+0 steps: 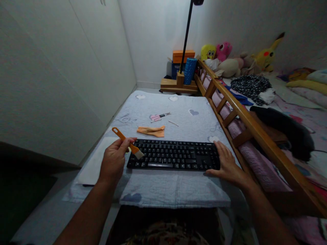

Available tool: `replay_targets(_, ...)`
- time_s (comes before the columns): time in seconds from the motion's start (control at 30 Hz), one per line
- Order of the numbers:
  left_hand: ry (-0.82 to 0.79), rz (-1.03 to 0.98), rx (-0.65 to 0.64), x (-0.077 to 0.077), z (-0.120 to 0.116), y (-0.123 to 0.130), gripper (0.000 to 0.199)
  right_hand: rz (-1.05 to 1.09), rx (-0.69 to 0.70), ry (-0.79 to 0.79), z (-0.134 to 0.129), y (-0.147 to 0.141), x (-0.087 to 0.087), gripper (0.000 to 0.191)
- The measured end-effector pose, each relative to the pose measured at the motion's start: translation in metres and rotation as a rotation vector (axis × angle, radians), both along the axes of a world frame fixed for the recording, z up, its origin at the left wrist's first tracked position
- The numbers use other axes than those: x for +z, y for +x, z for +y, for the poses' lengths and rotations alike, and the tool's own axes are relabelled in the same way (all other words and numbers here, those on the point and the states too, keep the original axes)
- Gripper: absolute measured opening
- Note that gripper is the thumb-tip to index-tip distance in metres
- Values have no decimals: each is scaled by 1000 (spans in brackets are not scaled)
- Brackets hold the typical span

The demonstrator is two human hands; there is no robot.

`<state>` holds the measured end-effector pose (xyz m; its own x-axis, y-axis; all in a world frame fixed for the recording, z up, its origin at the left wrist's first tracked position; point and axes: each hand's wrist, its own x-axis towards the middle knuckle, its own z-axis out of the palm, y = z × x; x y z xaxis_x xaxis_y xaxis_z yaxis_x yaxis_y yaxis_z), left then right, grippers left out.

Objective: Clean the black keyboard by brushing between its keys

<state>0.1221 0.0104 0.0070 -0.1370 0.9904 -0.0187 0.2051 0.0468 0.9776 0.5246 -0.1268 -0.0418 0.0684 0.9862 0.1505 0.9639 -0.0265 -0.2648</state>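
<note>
A small brush [134, 148] with an orange handle and pale bristles is pinched in my left hand [113, 158]. Its bristles rest on or just above the left keys of a black keyboard [166, 154]. My right hand [226, 161] grips the keyboard's right end, thumb at the front edge and fingers toward the back. Behind the keyboard lies a folded orange cloth [151, 131]. Farther back are a cotton swab [173, 123] and a slim tool with a dark middle [162, 116], too small to name, beside a pinkish piece.
A light cloth with hearts covers the table [176, 187]. White paper [95, 163] lies left of the keyboard. A wooden bed rail [237, 105] runs along the right side. Beyond the table stand a lamp pole [187, 34], a blue roller [189, 70] and an orange box [182, 55].
</note>
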Motion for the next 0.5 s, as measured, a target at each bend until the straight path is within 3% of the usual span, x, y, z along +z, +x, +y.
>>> replay_targets(0.07,-47,-81,16,-9,5,-9,38,-45,-40,-3,-13,15,-12,135)
replay_targets(0.23,-120,-58,-24,-30,5,-14,49,27,-145,22,-31,20,-33,132)
replay_targets(0.5,-195,23,-99,-19,-1,-3,55,176,-233,51,-33,16,-35,117)
